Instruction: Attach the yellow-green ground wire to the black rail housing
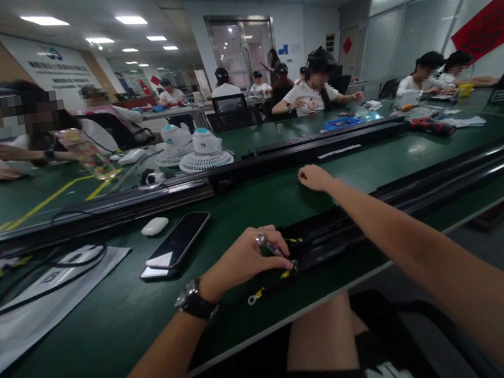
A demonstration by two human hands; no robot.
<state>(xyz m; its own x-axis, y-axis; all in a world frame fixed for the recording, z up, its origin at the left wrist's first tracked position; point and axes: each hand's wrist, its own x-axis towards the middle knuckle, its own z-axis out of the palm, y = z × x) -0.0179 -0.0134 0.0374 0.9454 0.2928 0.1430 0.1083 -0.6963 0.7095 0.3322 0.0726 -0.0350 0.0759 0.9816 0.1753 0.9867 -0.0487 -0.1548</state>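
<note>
My left hand (253, 256) is closed in a pinch at the near left end of a long black rail (323, 246). Between its thumb and fingers is a small silver metal piece (273, 247), whose exact kind I cannot make out. A ring terminal (252, 299) on a yellow-and-green wire lies on the table just below these fingers. Farther back, my right hand (316, 178) rests low over the green table (263, 203) with its fingers curled in. Whatever it may hold is hidden. My right forearm crosses above the rail.
A phone (188, 235) and a white earbud case (155, 226) lie left of my hands. Other long rails (240, 172) run across the table behind them. White fans (204, 152), a blue tray (343, 122) and a red-and-black tool (431, 126) stand farther off. Several people sit around.
</note>
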